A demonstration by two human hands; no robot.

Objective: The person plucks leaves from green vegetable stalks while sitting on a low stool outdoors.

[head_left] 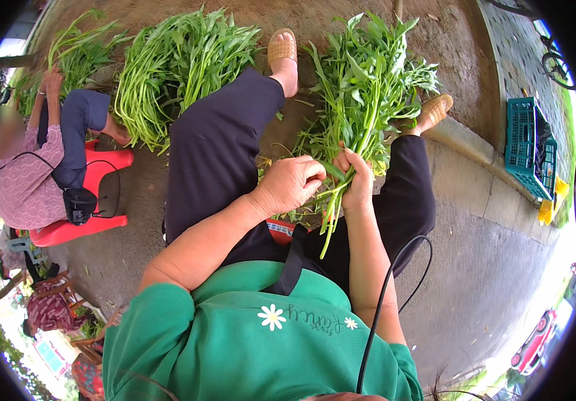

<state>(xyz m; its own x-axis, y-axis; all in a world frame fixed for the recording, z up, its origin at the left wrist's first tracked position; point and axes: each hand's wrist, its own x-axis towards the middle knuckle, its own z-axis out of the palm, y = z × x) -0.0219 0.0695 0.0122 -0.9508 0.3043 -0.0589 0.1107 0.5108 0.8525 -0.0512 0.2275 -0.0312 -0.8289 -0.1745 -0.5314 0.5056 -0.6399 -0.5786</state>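
Observation:
My right hand (356, 182) is closed around the stems of a bunch of water spinach (365, 127). Cut stem ends stick out below the fist toward me, and the leafy tops spread away between my feet. Beside it, my left hand (286, 185) is curled with thumb and fingers pinched together at a green leaf (331, 170) on the bunch's left side. Part of that leaf is hidden by my fingers. More leafy stems lie on the ground under the held bunch, so where one ends and the other begins is hard to tell.
A large heap of water spinach (174, 73) lies left of my knee. Farther left, a person on a red plastic stool (100, 177) handles more greens (84, 50). A teal crate (525, 147) and a yellow bag (554, 200) stand beyond the curb (465, 137) at right.

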